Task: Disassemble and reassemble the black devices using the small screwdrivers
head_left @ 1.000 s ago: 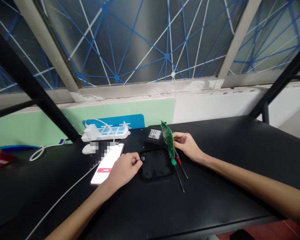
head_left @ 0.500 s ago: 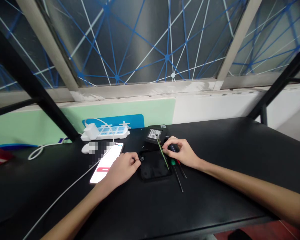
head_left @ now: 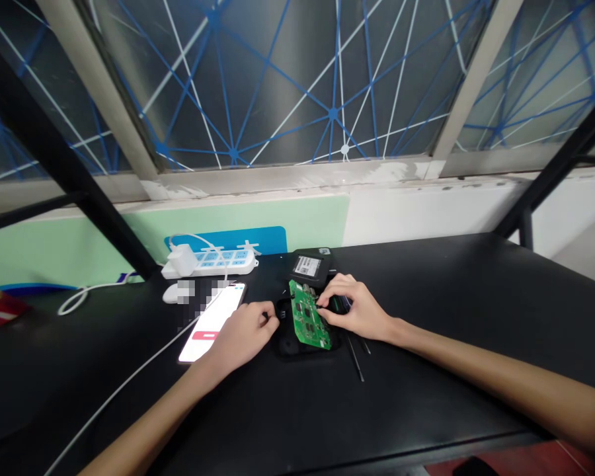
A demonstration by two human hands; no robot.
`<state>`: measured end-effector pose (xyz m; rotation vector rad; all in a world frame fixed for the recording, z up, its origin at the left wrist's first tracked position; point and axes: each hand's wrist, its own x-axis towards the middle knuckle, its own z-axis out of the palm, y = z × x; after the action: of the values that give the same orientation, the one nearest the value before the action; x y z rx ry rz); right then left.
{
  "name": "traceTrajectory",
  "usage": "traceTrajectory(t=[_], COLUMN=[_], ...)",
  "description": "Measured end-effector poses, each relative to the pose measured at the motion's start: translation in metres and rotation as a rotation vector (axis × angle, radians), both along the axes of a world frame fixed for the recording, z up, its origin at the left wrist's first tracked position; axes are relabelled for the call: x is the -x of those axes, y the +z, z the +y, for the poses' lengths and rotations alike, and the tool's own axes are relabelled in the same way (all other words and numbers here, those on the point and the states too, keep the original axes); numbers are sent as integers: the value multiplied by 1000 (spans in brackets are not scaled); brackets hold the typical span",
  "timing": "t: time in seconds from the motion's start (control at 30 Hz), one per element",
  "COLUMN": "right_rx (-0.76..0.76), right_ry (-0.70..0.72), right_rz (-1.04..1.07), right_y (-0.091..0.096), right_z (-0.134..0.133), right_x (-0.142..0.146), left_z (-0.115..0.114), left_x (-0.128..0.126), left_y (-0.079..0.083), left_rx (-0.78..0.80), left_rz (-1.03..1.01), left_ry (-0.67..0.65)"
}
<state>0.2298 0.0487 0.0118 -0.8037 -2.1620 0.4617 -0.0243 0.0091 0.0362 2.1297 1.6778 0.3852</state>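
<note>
Between thumb and fingers, my right hand [head_left: 350, 304] pinches the right edge of a green circuit board [head_left: 307, 320]. The board is tilted over a shallow black plastic case [head_left: 288, 345], with its chip-covered face towards me. On the other side, my left hand [head_left: 248, 330] has its fingers curled in a pinch at the case's left edge; its fingertips are partly hidden. A small connector shows beside them. Two screwdrivers [head_left: 356, 357] lie right of the case, their handles mostly hidden under my right hand. Behind the board lies a black cover with a white label [head_left: 307, 266].
A lit phone [head_left: 213, 324] lies partly under my left hand and wrist. Further back are a white mouse [head_left: 171, 293] and a white power strip [head_left: 228, 262] with a charger. A white cable [head_left: 123, 383] crosses the black table at the left. Slanted black bars flank the window.
My right hand has turned the circuit board from nearly edge-on to showing its green face, leaning further left over the case. My left hand has stayed in place.
</note>
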Motion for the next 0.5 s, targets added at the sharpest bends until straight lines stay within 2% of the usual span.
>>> traceTrajectory(t=[0.5], right_rx=[-57], right_ry=[-34], right_rz=[-109], right_y=[2], right_z=[-5], right_x=[3], left_z=[0], left_x=[0], left_y=[1], left_rx=[-5], left_rz=[-9], left_ry=[-9])
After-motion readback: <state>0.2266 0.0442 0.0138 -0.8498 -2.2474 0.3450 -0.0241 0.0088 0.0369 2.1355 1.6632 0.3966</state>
